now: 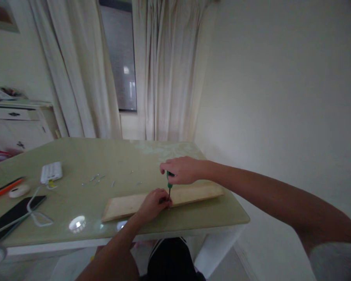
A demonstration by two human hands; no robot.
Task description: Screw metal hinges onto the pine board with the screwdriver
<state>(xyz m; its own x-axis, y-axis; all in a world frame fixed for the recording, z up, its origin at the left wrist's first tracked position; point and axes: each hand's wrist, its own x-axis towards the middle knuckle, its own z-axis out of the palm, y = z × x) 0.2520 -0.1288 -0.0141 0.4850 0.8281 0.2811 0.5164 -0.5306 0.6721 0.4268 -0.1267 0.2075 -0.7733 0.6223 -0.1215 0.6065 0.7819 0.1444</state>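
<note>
A pale wooden board (pixel 199 194) lies along the table's front edge. My right hand (pixel 183 170) is above it, closed around the green handle of a screwdriver (pixel 170 185). The screwdriver stands nearly upright, its shaft pointing down at the board's near edge. On the board rests my left hand (pixel 153 203), with thumb and fingers pinched together beside the screwdriver's tip. What those fingers hold is too small and too hidden to name. Several loose screws (pixel 96 178) are scattered on the tabletop beyond the board, to the left.
A pale green table (pixel 119 156) meets the wall at right. On its left are a white power strip (pixel 52 171) with a cable, a dark flat device (pixel 14 216), a round white object (pixel 19 191) and an orange-and-black tool (pixel 6 189). Curtains (pixel 172 70) hang behind.
</note>
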